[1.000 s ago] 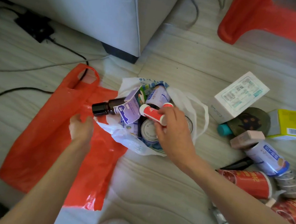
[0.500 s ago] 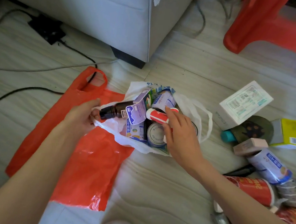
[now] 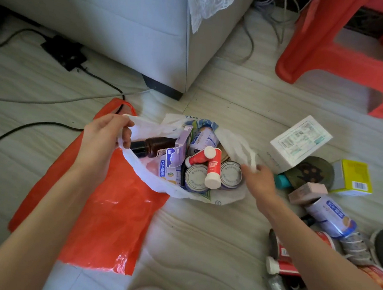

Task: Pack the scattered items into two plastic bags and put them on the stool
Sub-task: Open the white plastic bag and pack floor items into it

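The red stool [image 3: 332, 53] stands at the far right, well apart from the bags, with its seat out of view at the top edge, so any carry there crosses open floor [image 3: 199, 240] and a tangle of cables [image 3: 264, 27] by the sofa [image 3: 116, 19].

The red bag [image 3: 99, 201] lies flat and empty on the floor, partly under the white bag [image 3: 154, 178]. If the white one is lifted carelessly, the red one may drag along or slide away from where it is wanted next.

The white bag sits open and crowded. The left hand [image 3: 102, 138] pinches its near-left handle and rim, pulling the mouth wide. The right hand [image 3: 256, 177] is loosely spread with its fingertips at the right handle loop [image 3: 244, 150]; I cannot tell whether it has closed on the plastic.

The risk, as I judge it, is a lopsided lift: raised by one handle, the bag tips and spills.

The unpacked pile on the right, among it a white box [image 3: 302, 142], a yellow box [image 3: 352, 178] and a blue-labelled can [image 3: 330, 217], lies close to the right forearm, which could knock things about.

Inside the bag, two tins [image 3: 196, 178] sit low and look heavy for thin plastic. The brown bottle [image 3: 152, 146] leans at the left rim with its cap near the left hand's fingers, so it is likeliest to slip out. Two red tubes [image 3: 209, 161] rest loose on top and could roll off.
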